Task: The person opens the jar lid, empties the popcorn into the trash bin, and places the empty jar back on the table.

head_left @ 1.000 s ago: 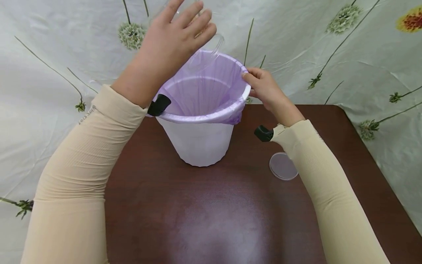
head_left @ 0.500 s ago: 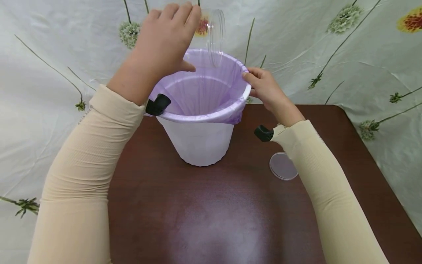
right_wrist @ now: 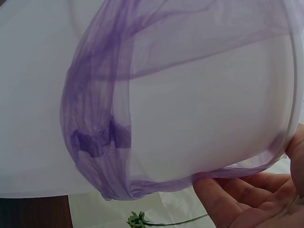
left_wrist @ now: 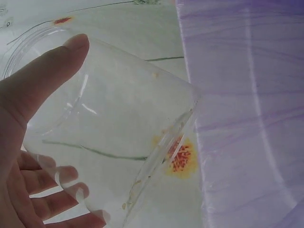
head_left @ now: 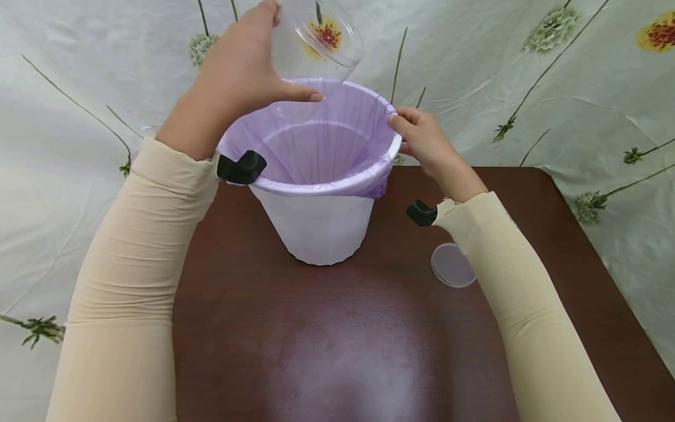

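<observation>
A clear plastic jar (head_left: 306, 64) is tilted above the bin's mouth, held by my left hand (head_left: 237, 70). In the left wrist view the thumb lies along one side of the jar (left_wrist: 114, 104) and the fingers curl around the other; small yellowish crumbs cling near one end. Below stands a white bin (head_left: 319, 228) lined with a thin purple bag (head_left: 316, 158), folded out over the rim. At the rim's right side my right hand (head_left: 427, 138) pinches bin and bag, thumb on top. The right wrist view shows its fingers under the purple bag (right_wrist: 97, 137).
On the dark brown table (head_left: 316, 340), a round clear lid (head_left: 452, 265) lies to the right, partly covered by the right sleeve (head_left: 506, 281). A flower-printed cloth (head_left: 474, 64) hangs behind the bin. Black devices sit at both wrists.
My left hand has lowered and shifted left, turning so its thumb now shows along the jar. The jar has swung into fuller view over the bin. The right hand stays at the rim.
</observation>
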{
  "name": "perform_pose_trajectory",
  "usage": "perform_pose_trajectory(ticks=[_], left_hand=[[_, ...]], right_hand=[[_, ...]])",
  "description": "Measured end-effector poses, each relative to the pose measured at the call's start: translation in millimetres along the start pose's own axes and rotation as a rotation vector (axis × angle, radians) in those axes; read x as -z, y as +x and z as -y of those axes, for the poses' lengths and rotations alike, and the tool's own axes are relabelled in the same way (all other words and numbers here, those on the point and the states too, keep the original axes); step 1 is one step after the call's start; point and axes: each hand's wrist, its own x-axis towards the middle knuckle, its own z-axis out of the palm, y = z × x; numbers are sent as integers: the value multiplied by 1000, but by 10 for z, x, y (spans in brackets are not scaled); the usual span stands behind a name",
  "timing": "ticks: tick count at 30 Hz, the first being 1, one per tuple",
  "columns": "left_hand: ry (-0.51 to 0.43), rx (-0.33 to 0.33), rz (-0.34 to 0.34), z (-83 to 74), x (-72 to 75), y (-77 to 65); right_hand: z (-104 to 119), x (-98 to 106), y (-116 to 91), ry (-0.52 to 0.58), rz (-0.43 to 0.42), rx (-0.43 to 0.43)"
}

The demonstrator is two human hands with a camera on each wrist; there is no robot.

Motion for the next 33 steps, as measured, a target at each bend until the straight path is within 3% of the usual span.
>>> perform_pose_trajectory(ticks=[9,16,20,23,33], left_hand=[[-332,101,-16,51,-23,-77],[-531,85,-47,-50,65,-217],[-616,13,-56,-216,124,-381],[-665,-81,-70,-314,151,-496],[-818,-337,-21,-450,66,-715]], right_hand=[[-1,-3,5,-5,-4,-7],[5,-3,5,-3,-1,-8],[1,-3,3,-7,0,-5],[-4,-4,5,-5,8,0],[-44,1,25,22,-15,52]])
